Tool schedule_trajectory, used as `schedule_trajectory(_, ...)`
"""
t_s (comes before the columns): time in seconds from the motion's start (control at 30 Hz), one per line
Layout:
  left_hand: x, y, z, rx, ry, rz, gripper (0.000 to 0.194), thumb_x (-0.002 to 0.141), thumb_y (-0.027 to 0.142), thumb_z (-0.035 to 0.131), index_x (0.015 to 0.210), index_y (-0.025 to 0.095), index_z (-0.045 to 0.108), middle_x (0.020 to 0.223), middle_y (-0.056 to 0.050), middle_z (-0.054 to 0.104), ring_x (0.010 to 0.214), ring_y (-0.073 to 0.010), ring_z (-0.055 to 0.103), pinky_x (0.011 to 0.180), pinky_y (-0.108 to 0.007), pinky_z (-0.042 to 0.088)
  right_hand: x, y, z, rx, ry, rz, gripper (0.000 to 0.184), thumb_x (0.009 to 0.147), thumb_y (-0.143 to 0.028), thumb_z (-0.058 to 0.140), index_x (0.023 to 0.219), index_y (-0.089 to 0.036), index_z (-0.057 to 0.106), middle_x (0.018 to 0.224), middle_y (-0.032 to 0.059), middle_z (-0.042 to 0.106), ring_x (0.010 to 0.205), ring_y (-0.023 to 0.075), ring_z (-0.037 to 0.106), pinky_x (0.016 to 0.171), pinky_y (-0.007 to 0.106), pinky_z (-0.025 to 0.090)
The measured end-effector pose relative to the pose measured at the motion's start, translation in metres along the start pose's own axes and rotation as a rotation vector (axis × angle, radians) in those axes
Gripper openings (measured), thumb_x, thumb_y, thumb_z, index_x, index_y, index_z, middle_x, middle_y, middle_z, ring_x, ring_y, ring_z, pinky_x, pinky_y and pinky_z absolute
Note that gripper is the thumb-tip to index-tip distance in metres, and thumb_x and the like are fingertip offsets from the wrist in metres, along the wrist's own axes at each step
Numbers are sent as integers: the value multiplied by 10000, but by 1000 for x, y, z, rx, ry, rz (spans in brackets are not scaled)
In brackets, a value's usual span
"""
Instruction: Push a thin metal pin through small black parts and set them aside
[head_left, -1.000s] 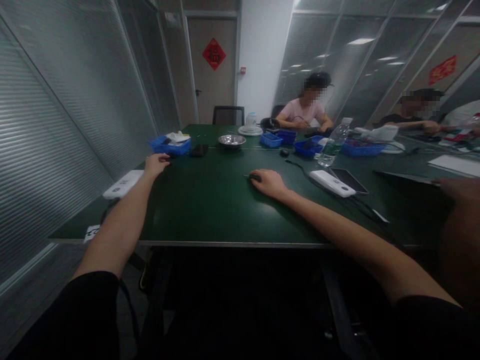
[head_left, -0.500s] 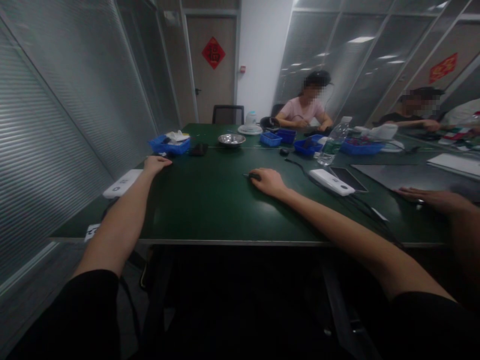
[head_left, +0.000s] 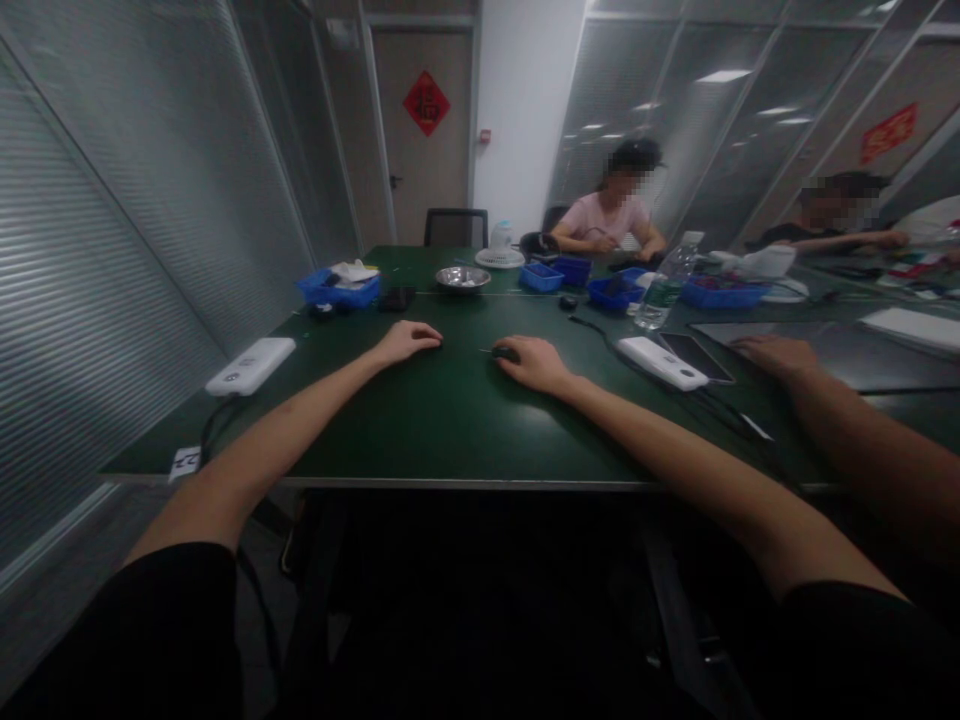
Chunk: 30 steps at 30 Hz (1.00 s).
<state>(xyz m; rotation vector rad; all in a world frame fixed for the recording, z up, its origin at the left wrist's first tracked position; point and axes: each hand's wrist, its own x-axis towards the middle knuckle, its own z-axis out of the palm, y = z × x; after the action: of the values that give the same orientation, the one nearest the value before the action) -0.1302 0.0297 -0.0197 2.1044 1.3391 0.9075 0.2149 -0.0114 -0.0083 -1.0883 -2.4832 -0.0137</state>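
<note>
Gripping one dark tool (head_left: pixel 505 354): right hand (head_left: pixel 536 364), curled | left hand (head_left: pixel 405 343): half-curled, contents unclear | one metal bowl (head_left: pixel 463 289) | two white boxes (head_left: pixel 253 366)

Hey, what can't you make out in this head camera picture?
All in the head view:
Whether the left hand grips anything: too small and dim.
Most of the dark object: covered by the right hand.
Contents of the metal bowl: small, blurred.
Part of a neighbour's arm: cut off by the right edge.
</note>
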Motion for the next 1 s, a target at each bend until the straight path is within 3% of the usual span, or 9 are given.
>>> schedule_trajectory(0.1,-1,26,35,-81,-128,117,400,803,473,808,1116,222,805,1115,-63,800,1032,-235,728,977,-378,537,-2,-5,-3,45,-1,-69,344,956,-318,620,1281,-231,695,1246,69,753,1064,255,711,923,337,514)
schedule_trajectory(0.2,-7,40,47,-133,-194,179,396,827,476,794,1107,196,802,1101,-79,800,1002,-232,734,961,-384,545,-4,-9,-5,77,-3,-112,340,928,-284,631,1254,-217,705,1202,66,767,1037,241,716,912,318,509)
schedule_trajectory(0.53,-10,40,43,-189,-196,215,385,838,462,797,1113,193,809,1121,-106,797,1010,-248,734,996,-414,530,-7,-12,-11,91,9,-92,326,884,-277,625,1183,-211,738,1081,60,792,920,244,725,857,321,510)
schedule_trajectory(0.8,-12,45,43,-199,-220,237,376,841,477,791,1095,202,821,1130,-93,794,1031,-247,726,997,-396,522,-8,-16,-13,100,-12,-164,350,928,-293,593,1249,-209,706,1197,70,761,1025,237,710,921,310,495)
schedule_trajectory(1.0,-12,43,43,-204,-223,241,360,847,473,787,1090,211,828,1144,-93,787,1061,-247,712,1015,-392,506,-9,-16,-12,70,-35,-201,372,930,-303,590,1277,-219,693,1204,75,748,977,238,706,878,309,488)
